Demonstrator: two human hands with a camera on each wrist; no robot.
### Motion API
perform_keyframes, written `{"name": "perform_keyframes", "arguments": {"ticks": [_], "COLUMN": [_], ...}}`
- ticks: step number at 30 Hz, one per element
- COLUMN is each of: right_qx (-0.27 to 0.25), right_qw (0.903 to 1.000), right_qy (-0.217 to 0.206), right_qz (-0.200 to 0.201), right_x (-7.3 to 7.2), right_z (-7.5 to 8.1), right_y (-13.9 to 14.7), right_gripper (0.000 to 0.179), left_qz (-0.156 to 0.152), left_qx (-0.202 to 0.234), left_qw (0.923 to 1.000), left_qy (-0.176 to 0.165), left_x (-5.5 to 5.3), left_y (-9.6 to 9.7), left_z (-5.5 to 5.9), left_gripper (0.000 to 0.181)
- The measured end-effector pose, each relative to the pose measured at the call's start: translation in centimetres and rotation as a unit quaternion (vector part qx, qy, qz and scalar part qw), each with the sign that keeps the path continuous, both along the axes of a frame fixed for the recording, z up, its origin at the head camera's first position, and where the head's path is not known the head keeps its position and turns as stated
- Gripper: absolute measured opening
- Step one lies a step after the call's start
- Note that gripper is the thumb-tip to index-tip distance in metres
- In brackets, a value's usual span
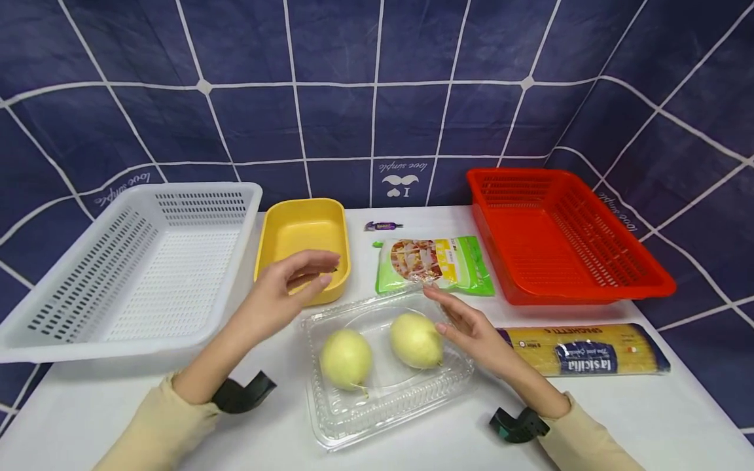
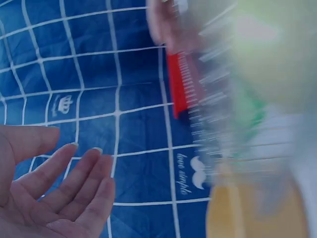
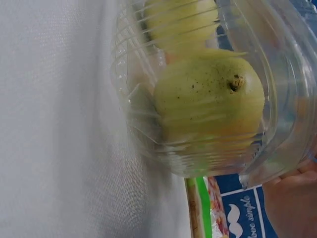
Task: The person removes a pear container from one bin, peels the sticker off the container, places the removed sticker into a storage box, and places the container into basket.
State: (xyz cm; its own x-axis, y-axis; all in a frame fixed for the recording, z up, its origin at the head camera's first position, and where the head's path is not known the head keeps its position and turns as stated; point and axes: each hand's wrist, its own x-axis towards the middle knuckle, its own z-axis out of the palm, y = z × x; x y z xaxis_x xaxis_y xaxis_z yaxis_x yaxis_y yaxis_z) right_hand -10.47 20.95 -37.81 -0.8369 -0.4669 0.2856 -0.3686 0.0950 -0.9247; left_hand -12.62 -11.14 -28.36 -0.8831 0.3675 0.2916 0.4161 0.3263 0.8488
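A clear plastic box point(image 1: 389, 415) with a ribbed edge sits on the white table in the middle. Inside lie two pale yellow-green pears, a left pear point(image 1: 346, 358) with its stem toward me and a right pear point(image 1: 416, 340). My right hand point(image 1: 474, 330) is at the box's right side, fingers fairly straight, fingertips and thumb at its rim. Seen from the right wrist, the speckled end of one pear point(image 3: 210, 99) shows through the plastic. My left hand point(image 1: 291, 288) hovers off the box, before the yellow bin, its fingers loosely bent around nothing.
A white basket point(image 1: 247, 216) stands at the left, beside the yellow bin point(image 1: 303, 209). Behind the box lie a green food packet point(image 1: 436, 261) and a small purple wrapper point(image 1: 383, 226). A red basket point(image 1: 565, 291) and a spaghetti pack point(image 1: 589, 350) are at the right.
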Motion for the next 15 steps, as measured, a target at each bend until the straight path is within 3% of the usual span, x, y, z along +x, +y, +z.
{"name": "perform_keyframes", "arguments": {"ticks": [3,7,11,15], "right_qx": [0.004,0.001,0.003,0.023], "right_qw": [0.9998,0.9988,0.9944,0.9837], "right_qy": [-0.002,-0.031,-0.085,-0.152], "right_qz": [-0.018,-0.039,-0.062,-0.093], "right_x": [0.2,0.5,0.8,1.3], "right_z": [0.0,0.0,0.1,0.2], "right_y": [0.0,0.0,-0.1,-0.2], "right_gripper": [0.056,0.061,0.062,0.065], "left_qz": [0.011,0.037,0.037,0.04], "left_qx": [-0.001,0.036,0.09,0.123], "left_qw": [0.9996,0.9982,0.995,0.988], "left_qy": [0.025,0.029,-0.023,-0.084], "left_x": [2.3,4.6,6.0,6.9], "left_y": [-1.0,-2.3,-2.9,-2.6], "left_z": [-2.2,-5.5,-8.2,-9.4], "left_gripper": [0.031,0.04,0.055,0.071]}}
